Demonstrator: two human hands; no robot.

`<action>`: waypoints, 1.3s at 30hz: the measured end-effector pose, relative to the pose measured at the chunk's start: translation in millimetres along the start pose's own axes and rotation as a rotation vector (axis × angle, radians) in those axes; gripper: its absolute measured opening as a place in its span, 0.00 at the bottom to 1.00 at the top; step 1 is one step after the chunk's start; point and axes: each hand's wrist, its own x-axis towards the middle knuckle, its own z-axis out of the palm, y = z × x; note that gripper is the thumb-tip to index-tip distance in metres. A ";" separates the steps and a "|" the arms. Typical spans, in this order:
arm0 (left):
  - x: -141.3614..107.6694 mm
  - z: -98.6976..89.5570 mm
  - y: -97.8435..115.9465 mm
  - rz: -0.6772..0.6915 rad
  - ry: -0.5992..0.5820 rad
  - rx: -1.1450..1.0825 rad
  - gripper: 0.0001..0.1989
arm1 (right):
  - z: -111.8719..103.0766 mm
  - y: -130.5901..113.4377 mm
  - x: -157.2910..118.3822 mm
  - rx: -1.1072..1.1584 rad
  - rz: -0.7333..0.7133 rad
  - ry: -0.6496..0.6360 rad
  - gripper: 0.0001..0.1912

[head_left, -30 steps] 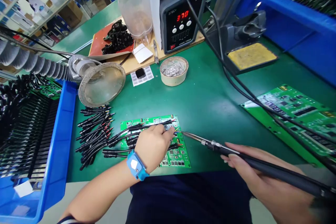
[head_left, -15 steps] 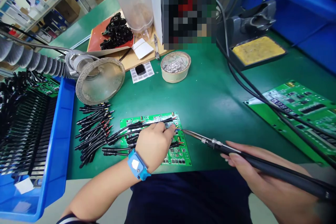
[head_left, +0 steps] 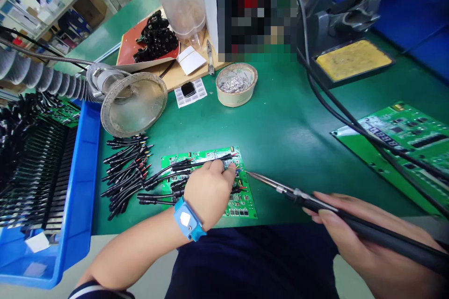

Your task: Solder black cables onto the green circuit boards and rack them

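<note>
My right hand (head_left: 365,233) is wrapped round the black handle of a soldering iron (head_left: 308,201). The iron's tip lies at the right edge of a green circuit board (head_left: 250,208), close to the thin coloured wire ends by my left fingertips. On the board rests my left hand (head_left: 208,191), fingers closed on a black cable whose body is mostly hidden under the hand. A blue wrist strap (head_left: 189,219) circles that wrist. Other black cables (head_left: 182,165) lie across the board with red wire ends at its right side. Left of it is a pile of loose cables (head_left: 126,177).
A round fume hood (head_left: 135,103) stands behind the pile, beside a blue bin (head_left: 75,196) of boards. Behind the board is a tub of solder bits (head_left: 236,86). At right are a yellow sponge (head_left: 354,60), an iron holder (head_left: 358,11), another board (head_left: 396,145) and hanging cords (head_left: 336,103).
My right hand and the iron have shifted slightly right, the tip staying near the board's edge. My left hand keeps its hold on the cable. The view has moved a little.
</note>
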 end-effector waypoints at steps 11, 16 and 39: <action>-1.0 3.8 -3.0 -0.005 0.051 -0.108 0.14 | 6.6 -1.0 7.3 0.128 -0.039 0.010 0.08; 0.4 -0.5 -2.7 -0.029 0.025 -0.137 0.13 | 6.5 -1.7 11.2 0.087 -0.099 0.005 0.05; 16.7 -28.8 9.4 0.004 -0.232 0.071 0.14 | 1.2 -2.6 2.8 0.051 -0.027 -0.023 0.07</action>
